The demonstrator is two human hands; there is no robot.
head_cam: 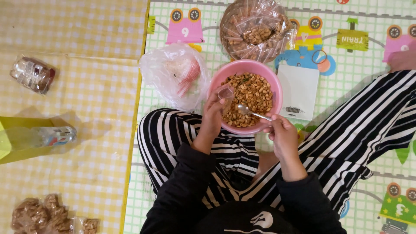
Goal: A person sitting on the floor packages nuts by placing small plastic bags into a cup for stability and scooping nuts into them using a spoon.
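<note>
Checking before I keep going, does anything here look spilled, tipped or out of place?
Nothing spilled: the nuts sit inside the round pink plastic bowl. Only oddity: a clear plastic bottle lies on its side on the yellow checked mat.

A home floor, set up for packing snacks by hand: colourful children's play mat (346, 65) with train pictures, yellow checked cloth (86, 86) spread beside it, pink bowl (268, 78) of peanuts, small white kitchen scale (299, 91), filled bags in a basket (225, 30).
</note>
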